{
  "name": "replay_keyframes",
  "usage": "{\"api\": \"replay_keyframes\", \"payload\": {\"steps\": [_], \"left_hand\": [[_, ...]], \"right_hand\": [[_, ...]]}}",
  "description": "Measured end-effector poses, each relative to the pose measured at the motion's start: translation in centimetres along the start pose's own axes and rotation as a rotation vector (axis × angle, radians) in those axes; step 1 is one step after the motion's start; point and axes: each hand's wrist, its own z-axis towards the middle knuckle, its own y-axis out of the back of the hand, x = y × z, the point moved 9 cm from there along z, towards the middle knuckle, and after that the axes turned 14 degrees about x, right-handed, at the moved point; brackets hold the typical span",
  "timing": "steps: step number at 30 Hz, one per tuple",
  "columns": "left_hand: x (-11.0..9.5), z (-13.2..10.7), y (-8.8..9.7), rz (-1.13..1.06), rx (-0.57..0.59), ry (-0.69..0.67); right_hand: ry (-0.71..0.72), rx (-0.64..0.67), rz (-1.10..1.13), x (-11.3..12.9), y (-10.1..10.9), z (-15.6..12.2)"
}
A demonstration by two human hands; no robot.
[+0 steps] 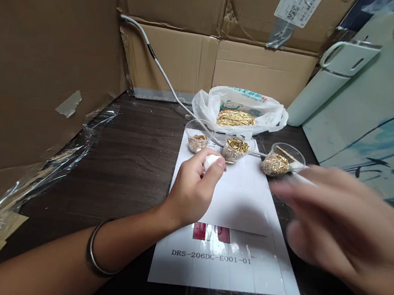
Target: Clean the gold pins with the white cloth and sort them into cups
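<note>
My left hand (194, 186) is closed around a white wad (211, 163), which looks like crumpled tissue or cloth. It is over the white sheet, just in front of the middle clear cup (236, 149) of small gold metal pieces. My right hand (346, 225) is smeared by motion at the right, close to the right-hand cup (275, 164) of gold pieces. A whitish thing (298, 168) shows at its fingertips, too blurred to name. Behind my left hand stands another clear cup (197, 143) with finer gold pieces.
A white plastic bag (271, 123) with long gold pins (235, 118) lies open behind the cups. Printed paper (209, 272) lies on the dark table (137, 159). A grey cable (166, 78) runs behind. Cardboard (172, 59), a white bottle (320, 91) and a pale bag (379, 108) stand around.
</note>
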Motion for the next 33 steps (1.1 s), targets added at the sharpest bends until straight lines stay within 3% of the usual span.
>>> {"api": "replay_keyframes", "payload": {"steps": [5, 7, 14, 23, 33], "left_hand": [[-0.2, -0.1, -0.2, 0.002, 0.013, -0.013], [-0.4, -0.1, -0.4, 0.015, 0.029, -0.017], [-0.8, -0.1, -1.0, 0.072, 0.085, -0.042], [-0.4, 0.2, -2.6, -0.026, 0.275, 0.008], [-0.3, 0.2, -2.4, -0.006, 0.268, 0.031]], "right_hand": [[-0.278, 0.063, 0.418, -4.1, -5.5, 1.9], [-0.314, 0.055, 0.464, -4.3, -6.1, 2.2], [-0.266, -0.002, 0.428, -3.1, -5.6, 1.4], [-0.195, -0.092, 0.371, -3.3, -5.5, 0.4], [-0.04, -0.095, 0.25, -1.8, -4.3, 0.8]]}}
